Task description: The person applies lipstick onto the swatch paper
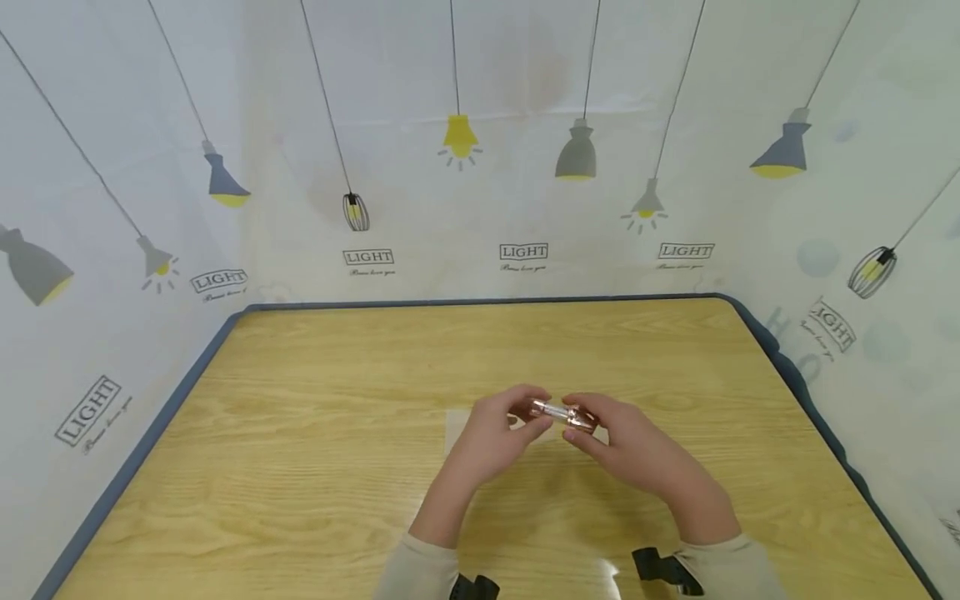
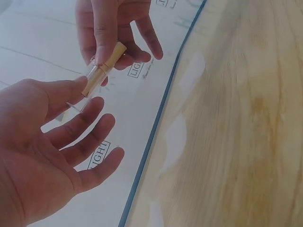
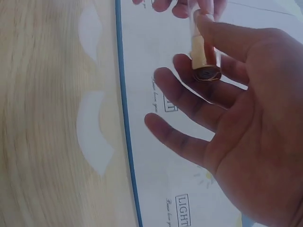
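A small, shiny rose-gold lipstick tube (image 1: 558, 412) with a clear section is held between both hands, above the tabletop. My left hand (image 1: 495, 433) pinches one end of it with thumb and forefinger. At the other end, the right hand (image 1: 630, 437) grips the metallic base between thumb and fingers. In the left wrist view, the tube (image 2: 97, 78) slants, its clear end by the left fingertips and the gold part under the right thumb. Its dark round bottom face shows in the right wrist view, where the tube (image 3: 204, 56) lies against the right fingers.
The wooden table (image 1: 300, 433) has a blue-grey border (image 1: 480, 302). White sheeting (image 1: 420, 192) printed with hanging lamps and "LIGHT" labels rises behind it and on both sides. A pale patch (image 1: 453, 423) shows on the table beside the left hand.
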`<state>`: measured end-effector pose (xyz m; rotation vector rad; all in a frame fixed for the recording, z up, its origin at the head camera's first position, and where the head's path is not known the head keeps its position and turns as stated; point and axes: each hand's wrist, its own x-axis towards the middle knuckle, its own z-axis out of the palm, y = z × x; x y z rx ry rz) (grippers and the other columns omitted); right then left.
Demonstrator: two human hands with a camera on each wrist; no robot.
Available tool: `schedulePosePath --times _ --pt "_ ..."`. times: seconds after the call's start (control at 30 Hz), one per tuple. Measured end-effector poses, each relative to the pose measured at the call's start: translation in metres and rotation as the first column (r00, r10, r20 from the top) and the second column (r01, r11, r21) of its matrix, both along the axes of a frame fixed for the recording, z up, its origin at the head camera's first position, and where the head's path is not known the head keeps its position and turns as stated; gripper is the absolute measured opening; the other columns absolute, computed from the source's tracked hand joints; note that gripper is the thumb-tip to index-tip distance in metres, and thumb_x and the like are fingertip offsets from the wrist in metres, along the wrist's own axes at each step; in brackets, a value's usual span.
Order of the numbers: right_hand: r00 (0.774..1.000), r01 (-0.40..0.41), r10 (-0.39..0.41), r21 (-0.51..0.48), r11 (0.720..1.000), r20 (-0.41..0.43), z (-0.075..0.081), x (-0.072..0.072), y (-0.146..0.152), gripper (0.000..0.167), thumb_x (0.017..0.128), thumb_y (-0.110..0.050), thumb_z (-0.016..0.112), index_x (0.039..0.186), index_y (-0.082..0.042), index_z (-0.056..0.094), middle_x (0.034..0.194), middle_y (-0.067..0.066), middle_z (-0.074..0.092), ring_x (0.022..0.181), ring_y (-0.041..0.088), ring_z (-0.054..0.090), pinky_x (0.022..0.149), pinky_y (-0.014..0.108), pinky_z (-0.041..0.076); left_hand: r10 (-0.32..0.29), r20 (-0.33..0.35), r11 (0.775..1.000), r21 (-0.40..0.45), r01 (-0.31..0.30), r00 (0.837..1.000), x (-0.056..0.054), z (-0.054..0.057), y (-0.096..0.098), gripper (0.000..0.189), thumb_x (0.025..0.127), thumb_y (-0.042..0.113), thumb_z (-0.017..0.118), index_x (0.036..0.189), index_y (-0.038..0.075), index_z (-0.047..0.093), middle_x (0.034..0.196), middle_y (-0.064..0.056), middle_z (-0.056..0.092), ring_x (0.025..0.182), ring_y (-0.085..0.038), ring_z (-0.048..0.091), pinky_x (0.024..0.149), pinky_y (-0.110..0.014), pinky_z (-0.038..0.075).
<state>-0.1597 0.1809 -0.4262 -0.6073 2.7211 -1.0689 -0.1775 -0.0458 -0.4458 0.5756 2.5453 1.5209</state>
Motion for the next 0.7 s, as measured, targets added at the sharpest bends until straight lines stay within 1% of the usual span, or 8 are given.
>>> schedulePosePath --times 0.1,0.17,0.23,0.33,0.4,0.57,0.7 --pt "1.000 0.009 -0.009 -0.016 1.000 -0.020 0.001 0.001 -0.006 0.039 0.109 -0.029 0.063 0.140 -0.005 0.059 0.124 0.008 0.072 0.117 0.027 0.069 0.100 0.057 0.058 0.006 0.003 1.000 0.019 -0.006 1.000 0.002 -0.001 -0.006 0.029 0.105 0.031 0.071 0.130 0.018 0.071 0.115 0.001 0.078 0.109 -0.015 0.071 0.102 -0.049 0.059" --pt "0.999 0.016 -0.017 -0.027 0.999 -0.035 0.001 0.001 -0.009 0.033 0.108 -0.027 0.064 0.135 -0.008 0.061 0.121 0.006 0.072 0.116 0.027 0.069 0.099 0.055 0.058 0.008 0.010 0.999 0.040 -0.008 1.000 0.003 -0.001 -0.010 0.027 0.105 0.031 0.070 0.129 0.019 0.071 0.115 0.000 0.077 0.111 -0.016 0.071 0.102 -0.046 0.059" --pt "0.998 0.021 -0.023 -0.031 0.999 -0.065 0.001 0.000 -0.011 0.027 0.108 -0.026 0.065 0.131 -0.011 0.062 0.119 0.002 0.072 0.113 0.023 0.068 0.097 0.050 0.059 0.001 0.018 0.998 0.067 -0.002 1.000 0.005 0.000 -0.014 0.027 0.105 0.030 0.070 0.129 0.017 0.070 0.117 -0.001 0.076 0.112 -0.018 0.071 0.103 -0.045 0.060" --pt "0.993 0.020 -0.025 -0.044 0.999 -0.120 -0.001 0.000 -0.014 0.025 0.105 -0.025 0.069 0.127 -0.015 0.065 0.114 -0.004 0.072 0.108 0.017 0.065 0.092 0.043 0.058 -0.015 0.027 0.993 0.117 0.012 1.000 0.006 0.002 -0.020 0.029 0.105 0.028 0.070 0.130 0.013 0.070 0.118 -0.003 0.076 0.113 -0.020 0.071 0.104 -0.046 0.060" --pt "0.988 0.014 -0.021 -0.052 0.999 -0.151 -0.002 0.000 -0.016 0.025 0.104 -0.026 0.071 0.126 -0.016 0.067 0.113 -0.007 0.072 0.108 0.015 0.065 0.092 0.041 0.059 -0.023 0.033 0.990 0.137 0.018 0.999 0.006 0.003 -0.024 0.029 0.105 0.027 0.071 0.129 0.012 0.070 0.116 -0.005 0.076 0.111 -0.020 0.071 0.103 -0.046 0.060" --pt "0.984 -0.014 0.002 -0.071 0.997 -0.180 -0.003 0.002 -0.019 0.022 0.103 -0.028 0.071 0.124 -0.019 0.069 0.112 -0.011 0.073 0.107 0.013 0.066 0.091 0.038 0.060 -0.025 0.040 0.989 0.145 0.019 0.999 0.009 0.005 -0.030 0.027 0.104 0.026 0.072 0.127 0.013 0.072 0.113 -0.006 0.077 0.107 -0.019 0.072 0.099 -0.043 0.061" --pt "0.983 -0.023 0.011 -0.065 0.998 -0.182 -0.002 0.003 -0.020 0.021 0.104 -0.025 0.071 0.124 -0.019 0.069 0.112 -0.010 0.073 0.108 0.014 0.068 0.091 0.039 0.060 -0.026 0.039 0.989 0.145 0.020 0.999 0.010 0.005 -0.032 0.026 0.103 0.025 0.072 0.127 0.013 0.072 0.112 -0.005 0.078 0.106 -0.019 0.072 0.097 -0.042 0.061"
